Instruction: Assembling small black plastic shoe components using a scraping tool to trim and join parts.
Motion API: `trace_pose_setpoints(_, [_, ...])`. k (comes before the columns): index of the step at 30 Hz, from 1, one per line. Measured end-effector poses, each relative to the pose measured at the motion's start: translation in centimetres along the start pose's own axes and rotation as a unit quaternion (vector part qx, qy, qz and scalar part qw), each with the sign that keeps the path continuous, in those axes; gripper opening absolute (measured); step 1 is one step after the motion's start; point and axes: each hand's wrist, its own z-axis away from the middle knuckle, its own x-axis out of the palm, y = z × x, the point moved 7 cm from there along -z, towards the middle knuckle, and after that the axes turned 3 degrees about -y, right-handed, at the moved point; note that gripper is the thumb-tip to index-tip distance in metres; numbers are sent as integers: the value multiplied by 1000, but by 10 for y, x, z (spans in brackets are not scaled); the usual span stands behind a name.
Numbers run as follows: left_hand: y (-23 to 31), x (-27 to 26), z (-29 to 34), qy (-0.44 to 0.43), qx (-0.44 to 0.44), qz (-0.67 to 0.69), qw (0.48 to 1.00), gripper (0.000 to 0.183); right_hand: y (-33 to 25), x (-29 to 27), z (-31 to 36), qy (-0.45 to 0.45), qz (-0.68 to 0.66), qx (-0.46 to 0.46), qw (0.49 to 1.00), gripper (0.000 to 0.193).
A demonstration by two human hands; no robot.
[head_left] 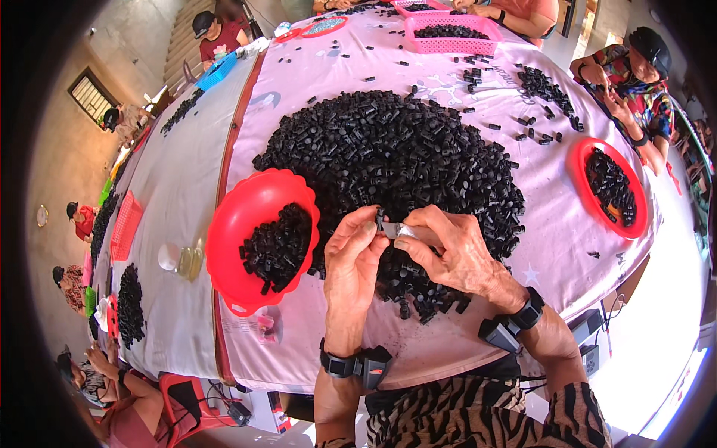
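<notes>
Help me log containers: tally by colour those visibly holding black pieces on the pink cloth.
Red basins: 2
Pink baskets: 2
Total holding black pieces: 4

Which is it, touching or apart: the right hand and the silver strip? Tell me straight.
Touching: the head view shows the right hand gripping the silver strip between its thumb and fingers.

Two large bowls (one blue basket)
</notes>
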Motion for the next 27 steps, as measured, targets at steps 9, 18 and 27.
trace_pose_setpoints(9, [-1,0,1,2,-16,2,1000,24,-2,-1,-1,15,-10,-5,1000,24])
trace_pose_setpoints(18, [-3,6,2,-9,-45,1,999,32,-3,0,0,17,-8,-14,1000,23])
trace_pose_setpoints(27, [-3,10,2,-19,-40,-36,998,34,-4,-1,0,22,-11,-13,1000,21])
